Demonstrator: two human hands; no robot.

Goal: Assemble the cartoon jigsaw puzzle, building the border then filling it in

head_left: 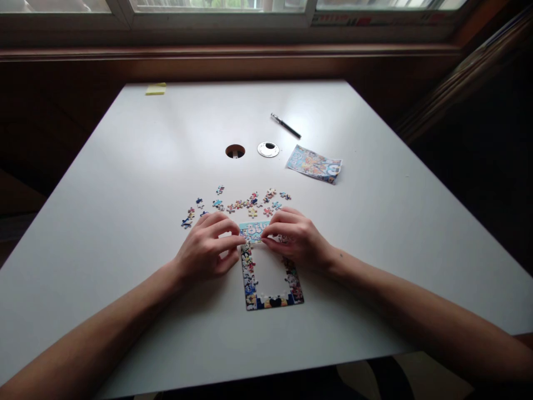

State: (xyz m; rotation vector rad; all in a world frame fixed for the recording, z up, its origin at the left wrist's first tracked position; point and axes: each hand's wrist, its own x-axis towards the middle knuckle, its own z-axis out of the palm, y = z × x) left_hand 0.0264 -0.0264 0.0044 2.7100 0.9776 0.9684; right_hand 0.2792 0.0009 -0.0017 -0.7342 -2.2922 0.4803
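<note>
"Narrow grips, but on what?"

"Left hand (208, 243) and right hand (292, 233) curl at the top of a puzzle border (249, 280), flat on a white table (125, 183); whether either holds a piece, one cannot tell."

"And around it?"

"Loose pieces (252, 213) lie scattered just beyond the hands; farther off rest a printed sheet (315, 164), a black pen (287, 126) and a round cover (262, 151) beside a hole (235, 151), with a yellow sticky note (155, 89) near the far edge."
</note>
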